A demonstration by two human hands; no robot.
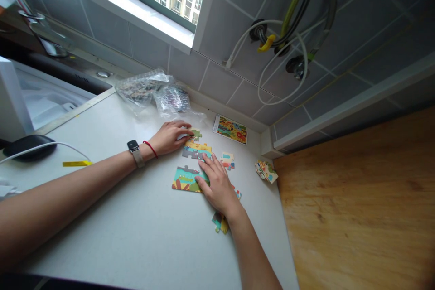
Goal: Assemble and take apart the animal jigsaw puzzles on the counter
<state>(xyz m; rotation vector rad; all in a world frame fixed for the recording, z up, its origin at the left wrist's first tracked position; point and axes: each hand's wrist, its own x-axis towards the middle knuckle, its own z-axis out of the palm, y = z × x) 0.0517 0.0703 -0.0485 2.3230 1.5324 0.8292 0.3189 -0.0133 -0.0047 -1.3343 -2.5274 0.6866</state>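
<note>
My left hand [171, 137], wearing a watch and a red cord, has its fingers closed at the edge of a green-and-cream puzzle piece [196, 133]. Just below that piece are joined yellow-and-grey puzzle pieces [197, 150]. Nearer to me is a separate joined section [183, 180] in teal, with a crocodile picture. My right hand [217, 186] lies with fingers stretched over the right ends of these sections and hides part of them. Beside its fingers is a loose cream-and-red piece [228, 160]. Under its wrist more pieces [220, 223] stick out, partly covered.
A picture card [231, 129] lies near the tiled wall. A pile of puzzle pieces [267, 171] sits at the counter's right edge. Clear plastic bags [149, 90] rest at the back. A sink, a black mouse-shaped object [29, 148] and a white cable are on the left.
</note>
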